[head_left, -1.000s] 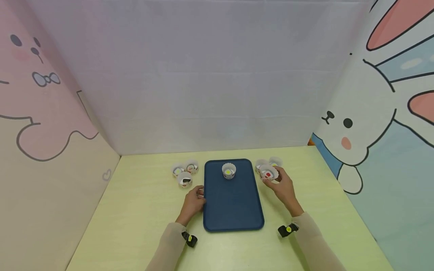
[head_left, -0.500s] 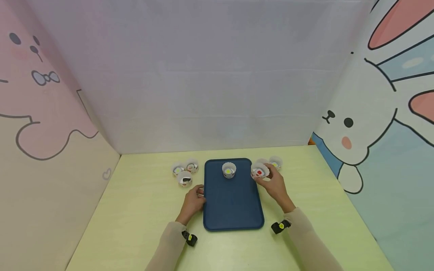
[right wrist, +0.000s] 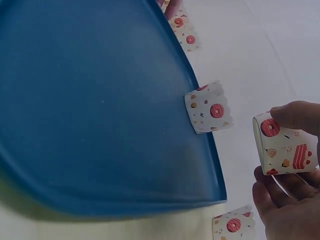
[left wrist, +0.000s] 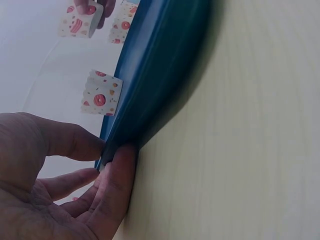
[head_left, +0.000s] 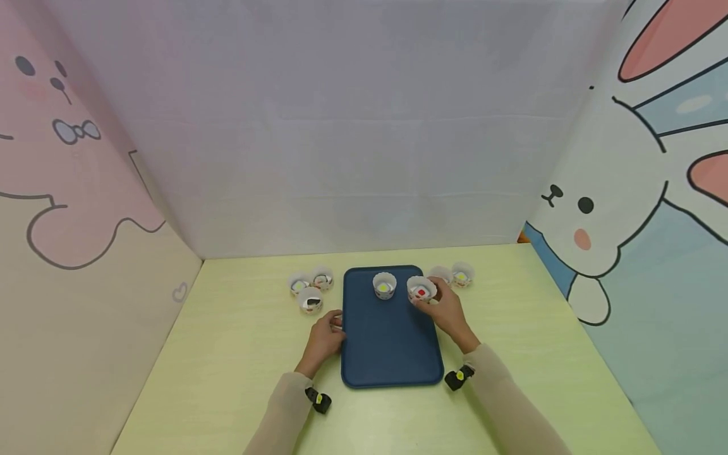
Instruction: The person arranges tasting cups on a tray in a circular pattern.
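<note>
My right hand (head_left: 452, 318) holds a white paper baking cup (head_left: 421, 290) over the tray's far right corner. Something red shows inside it. In the right wrist view the thumb and fingers grip that cup's printed wall, raised off the tray. My left hand (head_left: 323, 340) holds the left edge of the dark blue tray (head_left: 392, 354); in the left wrist view the thumb lies on the rim and fingers reach underneath. A second baking cup (head_left: 384, 287), with a yellow spot inside, stands on the tray near its far edge, left of the held one.
Several more baking cups (head_left: 310, 301) cluster on the pale table (head_left: 227, 379) left of the tray. Behind my right hand stand two others, one paper cup (head_left: 462, 275) with yellow inside and one partly hidden. A white wall (head_left: 341, 158) borders the table's far side.
My right hand has carried the baking cup leftward, from beside the cups on the right to over the tray. The left hand and the tray stay put.
</note>
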`<state>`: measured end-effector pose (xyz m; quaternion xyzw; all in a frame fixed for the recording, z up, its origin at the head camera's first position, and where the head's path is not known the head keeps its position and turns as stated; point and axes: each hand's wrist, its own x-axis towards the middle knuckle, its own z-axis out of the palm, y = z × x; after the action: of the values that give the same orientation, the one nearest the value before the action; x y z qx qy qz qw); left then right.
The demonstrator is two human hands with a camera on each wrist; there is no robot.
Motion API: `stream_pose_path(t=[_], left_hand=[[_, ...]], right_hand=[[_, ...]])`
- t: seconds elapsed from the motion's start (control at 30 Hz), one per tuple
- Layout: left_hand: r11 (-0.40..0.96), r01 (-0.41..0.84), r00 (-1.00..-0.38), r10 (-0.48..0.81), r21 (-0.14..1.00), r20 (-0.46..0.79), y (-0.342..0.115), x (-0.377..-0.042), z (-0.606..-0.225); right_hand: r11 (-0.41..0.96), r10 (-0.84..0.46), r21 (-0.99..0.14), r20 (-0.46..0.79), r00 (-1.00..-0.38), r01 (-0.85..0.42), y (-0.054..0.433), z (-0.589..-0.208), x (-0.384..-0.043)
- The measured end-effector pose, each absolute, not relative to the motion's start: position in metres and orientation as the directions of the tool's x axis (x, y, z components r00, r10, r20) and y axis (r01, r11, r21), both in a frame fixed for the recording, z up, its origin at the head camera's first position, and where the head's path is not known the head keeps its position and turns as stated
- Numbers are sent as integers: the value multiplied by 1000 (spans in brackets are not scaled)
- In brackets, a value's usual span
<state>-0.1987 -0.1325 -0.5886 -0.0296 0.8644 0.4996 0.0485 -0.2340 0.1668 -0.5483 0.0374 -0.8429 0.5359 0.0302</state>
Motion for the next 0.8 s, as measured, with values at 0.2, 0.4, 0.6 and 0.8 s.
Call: stream_pose_path(t=[0.2, 0.4, 0.6, 0.8], left_hand=[[498, -99, -993, 1, 861, -114, -132, -199, -589], [495, -101, -993, -2, 863, -116, -132, -199, -589], [494, -99, -993, 3, 864, -116, -132, -199, -589], [495, -100, -993, -1, 863, -114, -132, -199, -587]], right_hand=[[522, -40, -848, 82, -996, -91, 157, -556, -236], [574, -63, -810, 103, -993, -121, 150, -564, -236], [586, -60, -804, 81, -995, -101, 147, -569, -239], [594, -53, -800, 62, -997, -82, 145, -571, -240]])
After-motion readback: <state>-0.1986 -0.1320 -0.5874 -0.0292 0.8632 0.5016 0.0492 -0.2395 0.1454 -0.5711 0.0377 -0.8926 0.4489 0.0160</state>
